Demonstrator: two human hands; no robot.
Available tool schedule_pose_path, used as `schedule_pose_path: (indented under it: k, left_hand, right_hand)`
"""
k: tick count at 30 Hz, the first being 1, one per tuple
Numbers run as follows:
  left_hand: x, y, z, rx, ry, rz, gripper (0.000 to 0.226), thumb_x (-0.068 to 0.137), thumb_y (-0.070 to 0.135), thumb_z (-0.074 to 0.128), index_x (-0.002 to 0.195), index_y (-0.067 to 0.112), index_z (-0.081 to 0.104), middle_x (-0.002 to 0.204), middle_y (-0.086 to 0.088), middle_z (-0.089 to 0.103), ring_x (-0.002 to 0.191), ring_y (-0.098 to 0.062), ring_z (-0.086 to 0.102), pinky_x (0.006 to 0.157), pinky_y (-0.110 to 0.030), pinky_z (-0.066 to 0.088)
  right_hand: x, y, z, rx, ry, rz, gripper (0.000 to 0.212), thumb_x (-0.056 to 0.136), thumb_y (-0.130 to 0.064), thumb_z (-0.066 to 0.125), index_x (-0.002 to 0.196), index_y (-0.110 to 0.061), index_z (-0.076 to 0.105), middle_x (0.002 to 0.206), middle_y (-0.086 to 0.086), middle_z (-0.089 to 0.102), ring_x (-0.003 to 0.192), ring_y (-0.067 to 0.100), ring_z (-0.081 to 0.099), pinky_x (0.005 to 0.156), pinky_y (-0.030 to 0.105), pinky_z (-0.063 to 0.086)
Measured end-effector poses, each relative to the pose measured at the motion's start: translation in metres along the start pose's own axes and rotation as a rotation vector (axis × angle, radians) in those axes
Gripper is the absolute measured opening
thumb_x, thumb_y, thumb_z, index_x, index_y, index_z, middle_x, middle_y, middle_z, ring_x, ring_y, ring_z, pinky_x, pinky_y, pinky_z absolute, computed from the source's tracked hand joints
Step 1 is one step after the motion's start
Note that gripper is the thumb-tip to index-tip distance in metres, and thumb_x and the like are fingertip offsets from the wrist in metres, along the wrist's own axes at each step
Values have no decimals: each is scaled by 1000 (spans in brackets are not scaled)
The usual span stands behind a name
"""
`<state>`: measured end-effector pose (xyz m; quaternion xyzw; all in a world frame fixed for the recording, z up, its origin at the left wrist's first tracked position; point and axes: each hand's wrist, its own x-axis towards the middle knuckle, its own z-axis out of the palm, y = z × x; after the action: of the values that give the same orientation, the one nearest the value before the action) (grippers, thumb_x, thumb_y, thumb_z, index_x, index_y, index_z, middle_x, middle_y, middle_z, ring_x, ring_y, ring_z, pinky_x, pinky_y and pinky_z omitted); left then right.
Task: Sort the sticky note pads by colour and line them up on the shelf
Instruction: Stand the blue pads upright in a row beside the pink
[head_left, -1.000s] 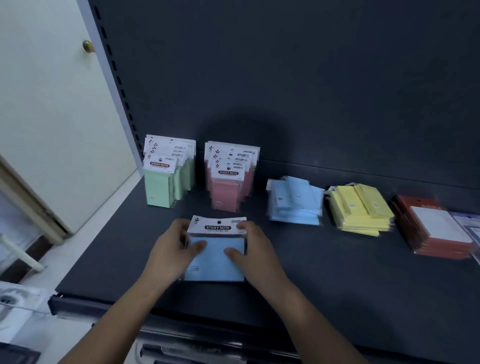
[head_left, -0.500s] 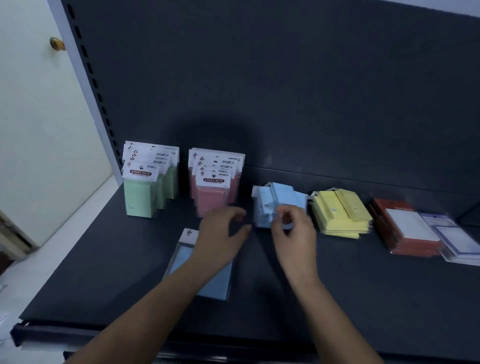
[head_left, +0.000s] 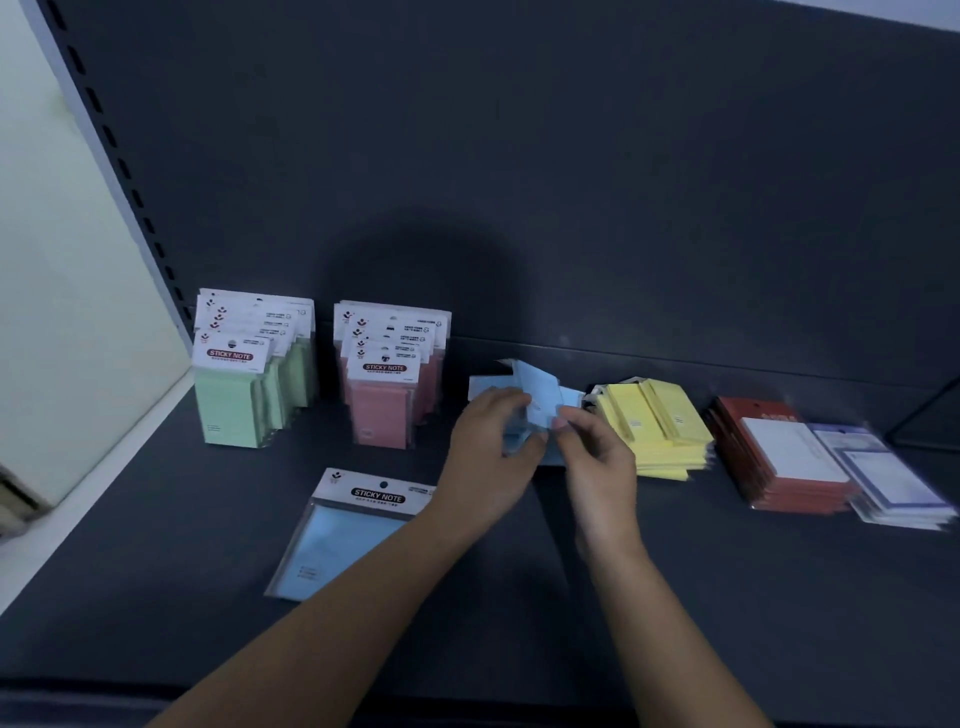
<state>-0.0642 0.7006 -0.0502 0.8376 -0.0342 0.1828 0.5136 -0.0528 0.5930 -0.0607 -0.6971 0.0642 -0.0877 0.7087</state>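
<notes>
Far left, near the back-left corner of the shelf (head_left: 727, 597): green pads (head_left: 244, 389), stood upright one behind another, header cards facing the front edge. Likely the finished look for each colour, labels readable.

Just right of them, across a narrow gap: pink pads (head_left: 387, 395), stood the same way against the back edge.

Nearer the front edge, left of centre: one blue pack (head_left: 343, 540) lying flat, label up, its right corner hidden behind the left forearm, gripped by neither hand. Probably kept aside as the front piece for a blue row.

Back of centre: blue heap (head_left: 540, 389), loose and askew, some packs tilted up rather than flat, so seemingly mid-gathering. Left hand (head_left: 488, 452) on the heap's left side, fingers curled over its packs, gripping them. Right hand (head_left: 597, 457) at the heap's right side, thumb and fingertips pinched on a pack's edge. Blurred there, number of packs held impossible to tell. Heap thus between the two hands and partly hidden beneath them, presumably to be squared and stood up beside the pink.

Just right of the right hand, close but seemingly not touching: yellow stack (head_left: 660, 431), lying flat, slightly fanned. Further right: red stack (head_left: 769, 462), flat, white-faced pack on top. Toward the right edge: pale purple-bordered stack (head_left: 893, 478), flat, touching or overlapping the red one. None of these three stood up yet.
</notes>
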Motion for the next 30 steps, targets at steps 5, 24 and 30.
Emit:
schedule_pose_path:
  k: [5, 24, 30]
  left_hand:
    - [-25, 6, -6, -418, 83, -249, 10, 83, 8, 67, 76, 14, 64, 77, 6, 64, 69, 4, 58, 68, -7, 43]
    - [-89, -28, -23, 676, -164, 69, 20, 90, 38, 49, 107, 29, 53, 109, 15, 50, 107, -9, 42, 85, -20, 27]
    - [-51, -26, -24, 186, 17, -8, 37, 82, 12, 65, 117, 11, 53, 113, 3, 51, 107, -12, 44, 87, -19, 30]
  right_hand:
    - [-25, 4, -6, 128, 139, -103, 8, 85, -9, 65, 83, -16, 64, 73, -6, 63, 68, 0, 57, 65, 10, 46]
    - [-77, 37, -21, -838, -301, -266, 44, 88, -29, 61, 128, -23, 45, 122, -7, 40, 112, 8, 35, 88, 14, 27]
    - [-54, 17, -8, -528, -234, -233, 40, 86, -15, 64, 125, -16, 53, 109, -5, 53, 102, 9, 51, 82, 10, 37]
